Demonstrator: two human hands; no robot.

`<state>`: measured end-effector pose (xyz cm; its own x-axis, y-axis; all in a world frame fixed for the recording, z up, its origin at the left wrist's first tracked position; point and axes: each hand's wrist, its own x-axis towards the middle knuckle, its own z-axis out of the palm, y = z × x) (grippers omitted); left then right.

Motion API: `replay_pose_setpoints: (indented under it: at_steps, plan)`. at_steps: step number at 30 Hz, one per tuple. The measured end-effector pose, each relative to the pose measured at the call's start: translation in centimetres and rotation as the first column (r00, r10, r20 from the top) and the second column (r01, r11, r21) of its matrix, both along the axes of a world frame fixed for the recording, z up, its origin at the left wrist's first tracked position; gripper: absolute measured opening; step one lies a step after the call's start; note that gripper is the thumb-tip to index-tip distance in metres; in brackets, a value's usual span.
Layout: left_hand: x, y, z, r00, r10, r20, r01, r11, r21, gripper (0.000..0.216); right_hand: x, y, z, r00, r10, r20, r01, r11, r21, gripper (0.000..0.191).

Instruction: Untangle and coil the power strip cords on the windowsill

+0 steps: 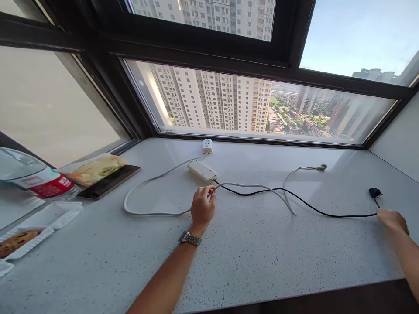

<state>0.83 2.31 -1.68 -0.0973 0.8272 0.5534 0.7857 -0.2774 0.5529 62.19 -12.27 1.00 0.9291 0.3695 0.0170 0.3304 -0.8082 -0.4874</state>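
My left hand [203, 208], with a metal watch on its wrist, is closed around the grey cable [155, 214]. This cable loops left to a small white socket block [207, 146] near the window and runs right to a plug [323, 167]. At the far right, my right hand [393, 221] pinches the black cable [322, 213] just below its black plug [375, 192]. The black cable reaches across the sill, over or under the grey one, to a white power strip [202, 172] lying just beyond my left hand.
A pale speckled sill [262, 261] runs along dark-framed windows. On the left are a bottle with a red label [54, 186], a yellowish packet [94, 169], a dark phone [109, 182] and a white plastic tray [63, 214] with a cookie [18, 242]. A wall [397, 131] bounds the right.
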Motion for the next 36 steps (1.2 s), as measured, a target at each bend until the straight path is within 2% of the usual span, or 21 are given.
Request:
replay_pose_setpoints:
  at_steps: [2, 3, 6, 8, 9, 10, 13, 15, 17, 19, 22, 24, 27, 30, 33, 36]
  plan:
    - [0.0, 0.0, 0.0, 1.0, 0.001, 0.021, 0.0, 1.0, -0.011, 0.025, -0.9, 0.0, 0.9, 0.99, -0.131, 0.058, 0.137, 0.985, -0.109, 0.011]
    - [0.1, 0.0, 0.0, 1.0, -0.007, 0.021, 0.007, 0.999, -0.031, 0.025, -1.8, 0.2, 1.3, 0.986, -0.124, 0.113, 0.138, 0.983, -0.121, 0.016]
    - [0.7, -0.1, 0.1, 0.999, -0.035, 0.031, 0.039, 0.993, -0.109, 0.024, -6.3, 1.5, 2.1, 0.933, 0.156, 0.325, -0.137, 0.987, -0.08, 0.037]
    - [1.0, -0.3, 0.2, 0.998, -0.038, 0.057, 0.047, 0.986, -0.161, 0.021, -10.4, 3.0, 2.6, 0.842, 0.38, 0.382, -0.377, 0.922, -0.086, 0.04]
    - [1.1, -0.4, 0.3, 0.997, -0.04, 0.066, 0.052, 0.982, -0.183, 0.019, -12.5, 3.9, 2.9, 0.785, 0.5, 0.366, -0.515, 0.855, -0.065, 0.038]
    - [1.2, -0.6, 0.5, 0.996, -0.048, 0.071, 0.061, 0.979, -0.195, 0.017, -14.7, 4.9, 3.1, 0.711, 0.621, 0.33, -0.646, 0.762, -0.043, 0.035]
    - [1.2, -1.1, 1.0, 0.988, -0.131, 0.078, 0.143, 0.973, -0.18, 0.02, -21.2, 8.4, 3.8, 0.451, 0.87, 0.199, -0.883, 0.467, -0.04, 0.032]
    - [1.1, -1.4, 1.3, 0.976, -0.202, 0.086, 0.213, 0.965, -0.155, 0.032, -24.9, 10.8, 3.9, 0.246, 0.958, 0.149, -0.956, 0.265, -0.124, 0.034]
    - [1.0, -1.7, 1.6, 0.966, -0.242, 0.094, 0.253, 0.958, -0.135, 0.044, -27.9, 12.9, 3.7, 0.063, 0.992, 0.107, -0.946, 0.094, -0.309, 0.035]
    - [0.9, -1.8, 1.7, 0.959, -0.265, 0.103, 0.276, 0.954, -0.12, 0.051, -29.8, 14.4, 3.2, -0.027, 0.998, 0.048, -0.896, -0.003, -0.444, 0.03]
    - [0.8, -1.8, 1.6, 0.94, -0.321, 0.114, 0.335, 0.932, -0.14, 0.058, -30.7, 15.4, 2.5, -0.038, 0.999, 0.009, -0.866, -0.028, -0.499, 0.017]
    - [0.9, -1.8, 1.5, 0.918, -0.381, 0.115, 0.396, 0.899, -0.185, 0.061, -30.5, 15.6, 2.3, -0.042, 0.999, 0.009, -0.861, -0.032, -0.508, 0.018]
    - [1.4, -2.0, 1.6, 0.859, -0.502, 0.104, 0.51, 0.817, -0.27, 0.062, -30.2, 15.7, 2.4, -0.037, 0.999, -0.002, -0.863, -0.033, -0.505, 0.026]
    - [2.6, -3.2, 2.5, 0.801, -0.597, 0.049, 0.587, 0.765, -0.264, 0.056, -30.9, 15.9, 2.7, -0.025, 0.999, -0.048, -0.87, -0.046, -0.491, 0.02]
    - [4.7, -5.1, 3.9, 0.741, -0.669, -0.051, 0.641, 0.728, -0.242, 0.053, -31.5, 15.8, 3.5, -0.038, 0.993, -0.108, -0.903, -0.081, -0.421, 0.001]
    - [7.1, -7.1, 4.7, 0.653, -0.757, -0.019, 0.699, 0.612, -0.37, 0.041, -30.6, 15.6, 5.2, -0.049, 0.989, -0.142, -0.954, -0.088, -0.286, 0.02]
